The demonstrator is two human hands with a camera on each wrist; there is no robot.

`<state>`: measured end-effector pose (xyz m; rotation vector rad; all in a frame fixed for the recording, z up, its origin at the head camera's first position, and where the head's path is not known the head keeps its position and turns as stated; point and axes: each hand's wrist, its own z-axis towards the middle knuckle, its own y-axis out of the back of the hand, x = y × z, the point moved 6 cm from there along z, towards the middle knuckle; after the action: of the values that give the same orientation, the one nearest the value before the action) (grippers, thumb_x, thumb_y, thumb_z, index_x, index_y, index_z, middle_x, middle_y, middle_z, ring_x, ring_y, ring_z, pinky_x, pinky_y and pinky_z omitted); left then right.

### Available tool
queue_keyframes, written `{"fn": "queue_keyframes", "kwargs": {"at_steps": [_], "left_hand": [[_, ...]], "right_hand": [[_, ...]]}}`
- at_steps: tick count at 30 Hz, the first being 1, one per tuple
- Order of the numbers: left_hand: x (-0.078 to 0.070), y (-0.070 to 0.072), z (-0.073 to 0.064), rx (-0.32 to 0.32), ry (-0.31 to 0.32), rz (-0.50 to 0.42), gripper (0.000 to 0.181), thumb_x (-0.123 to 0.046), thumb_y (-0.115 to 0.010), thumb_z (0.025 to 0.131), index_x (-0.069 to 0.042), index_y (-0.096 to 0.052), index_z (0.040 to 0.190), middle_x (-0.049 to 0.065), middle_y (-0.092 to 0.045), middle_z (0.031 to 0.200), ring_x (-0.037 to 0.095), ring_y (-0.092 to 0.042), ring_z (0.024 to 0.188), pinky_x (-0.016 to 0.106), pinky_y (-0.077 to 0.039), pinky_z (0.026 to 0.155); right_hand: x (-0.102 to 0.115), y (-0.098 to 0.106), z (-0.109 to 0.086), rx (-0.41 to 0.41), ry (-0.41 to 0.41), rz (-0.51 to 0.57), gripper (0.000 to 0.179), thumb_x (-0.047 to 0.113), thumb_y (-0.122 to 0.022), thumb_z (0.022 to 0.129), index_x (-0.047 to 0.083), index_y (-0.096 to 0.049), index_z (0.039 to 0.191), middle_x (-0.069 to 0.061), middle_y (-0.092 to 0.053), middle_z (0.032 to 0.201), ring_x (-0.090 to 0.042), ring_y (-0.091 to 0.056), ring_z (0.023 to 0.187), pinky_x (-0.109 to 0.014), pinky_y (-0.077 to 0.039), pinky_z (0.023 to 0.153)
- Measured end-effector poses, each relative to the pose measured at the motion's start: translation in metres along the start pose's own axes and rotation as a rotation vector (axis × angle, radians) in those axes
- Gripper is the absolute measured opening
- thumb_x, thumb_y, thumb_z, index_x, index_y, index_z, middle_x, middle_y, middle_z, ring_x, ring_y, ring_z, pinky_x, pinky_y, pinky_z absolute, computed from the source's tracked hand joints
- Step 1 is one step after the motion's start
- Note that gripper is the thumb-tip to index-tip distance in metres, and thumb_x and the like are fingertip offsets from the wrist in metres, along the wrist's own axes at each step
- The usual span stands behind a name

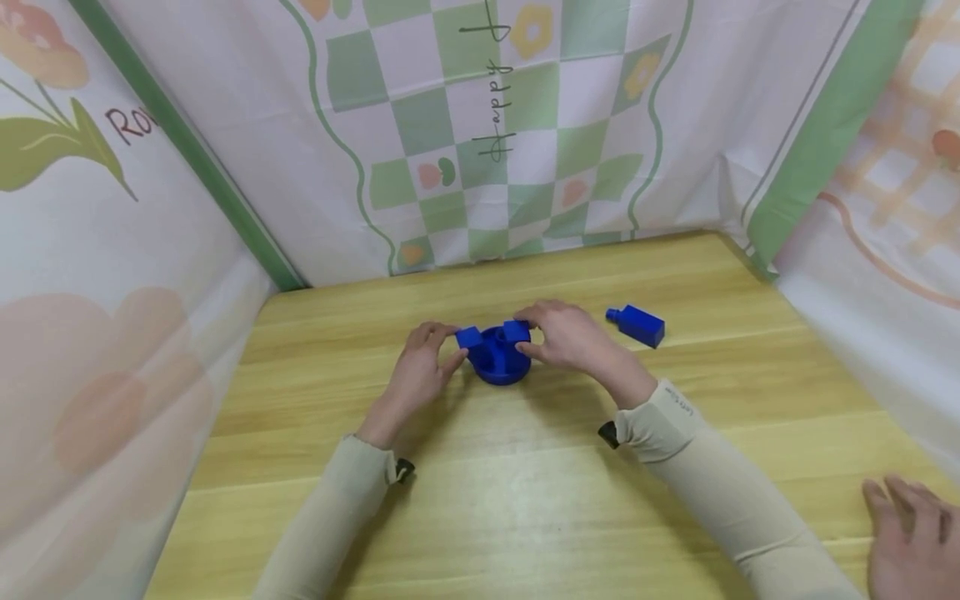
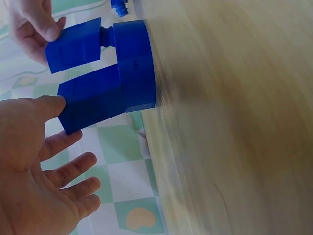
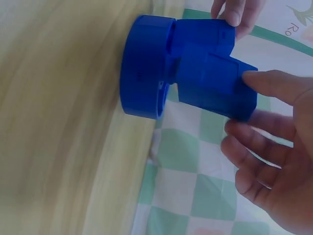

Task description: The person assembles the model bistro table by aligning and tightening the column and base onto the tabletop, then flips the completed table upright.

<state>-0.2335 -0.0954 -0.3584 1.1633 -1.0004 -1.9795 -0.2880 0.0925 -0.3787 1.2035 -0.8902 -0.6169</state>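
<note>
While your left hand [image 1: 420,371] pinches the first bottle [image 1: 469,338] between thumb and fingers, your right hand [image 1: 573,337] pinches the second bottle [image 1: 515,332] likewise. Both blue bottles stand base up at one round blue holder [image 1: 502,377] on the bench [image 1: 487,508]; the second's neck shows at the rim, the first's is hidden. Bottle count: three; the third bottle [image 1: 641,326] lies to your right. One other hand [image 1: 917,542] shows lower right.
</note>
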Motion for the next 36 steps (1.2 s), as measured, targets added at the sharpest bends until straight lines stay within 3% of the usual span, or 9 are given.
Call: {"fn": "queue_keyframes", "kwargs": {"at_steps": [2, 3, 5, 14, 19, 22, 27, 32, 36], "left_hand": [[0.04, -0.033, 0.009, 0.07, 0.004, 0.002, 0.045, -0.037, -0.051, 0.096, -0.007, -0.052, 0.13, 0.014, -0.051, 0.129, 0.029, -0.046, 0.124, 0.042, -0.044, 0.101], [0.051, -0.043, 0.011, 0.076, -0.034, -0.001, 0.049, -0.041, -0.048, 0.096, -0.007, -0.051, 0.132, 0.014, -0.05, 0.13, 0.029, -0.045, 0.125, 0.041, -0.042, 0.104], [0.057, -0.049, 0.013, 0.054, -0.032, 0.004, 0.049, -0.043, -0.049, 0.095, -0.01, -0.052, 0.131, 0.012, -0.051, 0.129, 0.028, -0.046, 0.123, 0.042, -0.044, 0.102], [0.06, -0.05, 0.012, 0.032, 0.01, 0.031, 0.046, -0.043, -0.053, 0.093, -0.015, -0.054, 0.13, 0.008, -0.05, 0.128, 0.026, -0.047, 0.122, 0.042, -0.046, 0.099], [0.059, -0.048, 0.012, 0.029, 0.009, 0.026, 0.045, -0.042, -0.053, 0.094, -0.014, -0.054, 0.13, 0.008, -0.051, 0.127, 0.027, -0.047, 0.122, 0.042, -0.046, 0.099], [0.059, -0.048, 0.012, 0.025, 0.008, 0.027, 0.045, -0.042, -0.053, 0.094, -0.014, -0.054, 0.13, 0.009, -0.051, 0.127, 0.027, -0.047, 0.122, 0.041, -0.046, 0.099], [0.058, -0.047, 0.012, 0.022, 0.01, 0.017, 0.046, -0.041, -0.054, 0.093, -0.013, -0.054, 0.129, 0.01, -0.051, 0.127, 0.028, -0.046, 0.123, 0.042, -0.045, 0.1], [0.059, -0.048, 0.011, 0.024, 0.007, 0.019, 0.044, -0.04, -0.055, 0.093, -0.014, -0.055, 0.129, 0.01, -0.051, 0.127, 0.028, -0.046, 0.123, 0.042, -0.045, 0.1], [0.059, -0.048, 0.011, 0.014, 0.002, 0.021, 0.044, -0.04, -0.055, 0.093, -0.014, -0.055, 0.128, 0.01, -0.052, 0.126, 0.028, -0.046, 0.122, 0.042, -0.045, 0.1]], "right_hand": [[-0.001, -0.001, 0.0, -0.013, -0.012, 0.021, 0.051, 0.039, -0.067, 0.084, 0.012, -0.058, 0.126, -0.008, -0.064, 0.115, -0.025, -0.061, 0.104, -0.043, -0.05, 0.088], [-0.001, -0.002, 0.0, -0.018, -0.016, 0.03, 0.051, 0.038, -0.067, 0.084, 0.012, -0.057, 0.127, -0.008, -0.063, 0.116, -0.025, -0.061, 0.103, -0.043, -0.05, 0.088], [-0.001, -0.003, 0.0, -0.03, 0.002, 0.043, 0.051, 0.036, -0.068, 0.085, 0.013, -0.055, 0.129, -0.009, -0.062, 0.119, -0.025, -0.061, 0.105, -0.043, -0.05, 0.089], [-0.001, -0.005, -0.002, -0.002, 0.051, -0.057, 0.054, 0.035, -0.069, 0.082, 0.017, -0.054, 0.131, -0.009, -0.062, 0.122, -0.028, -0.06, 0.108, -0.046, -0.049, 0.091], [-0.001, -0.001, -0.002, -0.051, 0.053, -0.096, 0.045, 0.04, -0.07, 0.081, 0.013, -0.064, 0.116, -0.006, -0.066, 0.104, -0.023, -0.062, 0.094, -0.042, -0.052, 0.083], [-0.001, 0.001, -0.001, -0.074, 0.062, -0.108, 0.043, 0.043, -0.07, 0.08, 0.013, -0.068, 0.111, -0.006, -0.066, 0.102, -0.025, -0.061, 0.096, -0.042, -0.051, 0.085], [0.001, -0.001, -0.002, -0.035, 0.108, -0.052, 0.044, 0.035, -0.069, 0.082, 0.015, -0.063, 0.121, -0.006, -0.064, 0.114, -0.027, -0.058, 0.109, -0.045, -0.048, 0.093], [0.003, -0.004, -0.003, -0.023, 0.171, -0.094, 0.048, 0.045, -0.064, 0.085, 0.019, -0.06, 0.125, -0.004, -0.064, 0.112, -0.024, -0.06, 0.106, -0.044, -0.049, 0.092], [0.005, -0.005, -0.003, -0.038, 0.204, -0.119, 0.046, 0.038, -0.069, 0.081, 0.018, -0.063, 0.122, -0.003, -0.064, 0.108, -0.024, -0.06, 0.102, -0.042, -0.05, 0.09]]}}
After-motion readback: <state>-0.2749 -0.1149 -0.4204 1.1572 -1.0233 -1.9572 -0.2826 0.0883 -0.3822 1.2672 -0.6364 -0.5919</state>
